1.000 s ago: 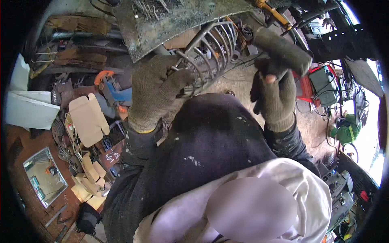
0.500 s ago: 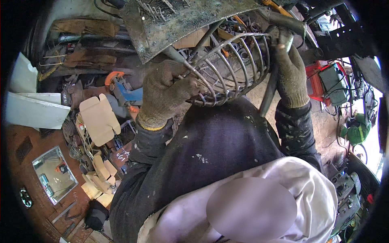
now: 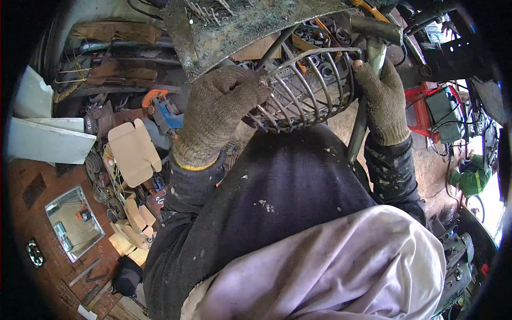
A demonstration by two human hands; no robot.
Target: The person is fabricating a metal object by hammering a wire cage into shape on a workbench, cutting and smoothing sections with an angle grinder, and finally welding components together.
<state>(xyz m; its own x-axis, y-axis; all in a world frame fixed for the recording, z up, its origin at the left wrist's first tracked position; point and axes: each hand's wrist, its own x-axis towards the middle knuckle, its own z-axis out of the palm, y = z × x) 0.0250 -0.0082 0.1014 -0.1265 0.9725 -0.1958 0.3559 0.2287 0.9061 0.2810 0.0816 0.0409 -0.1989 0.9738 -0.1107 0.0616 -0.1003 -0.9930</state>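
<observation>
A rounded cage of bent metal rods (image 3: 306,98) lies tilted above my lap, its ribs joined by lengthwise rods. My left hand (image 3: 218,106), in a brown knit glove, is closed with its fingertips on the cage's left end. Gloved as well, my right hand (image 3: 381,101) is wrapped round an upright metal pipe (image 3: 375,56) beside the cage's right end. The thumb tip is bare and lies close to the cage rim; the other fingers are partly hidden. A dark length of pipe (image 3: 357,133) comes out below this hand. A thick crosswise pipe (image 3: 376,29) sits above it.
A metal-topped table (image 3: 234,40) with loose rods stands ahead. Left are a blue and orange tool (image 3: 166,114), cardboard (image 3: 133,152), white panels (image 3: 53,141) and a mirror (image 3: 74,224). Right are a red and grey case (image 3: 440,109) and a person in green (image 3: 472,178).
My left hand has shifted up and right along the cage's left end, and the cage has turned slightly. My right hand stays by the pipe, its thumb a little further left.
</observation>
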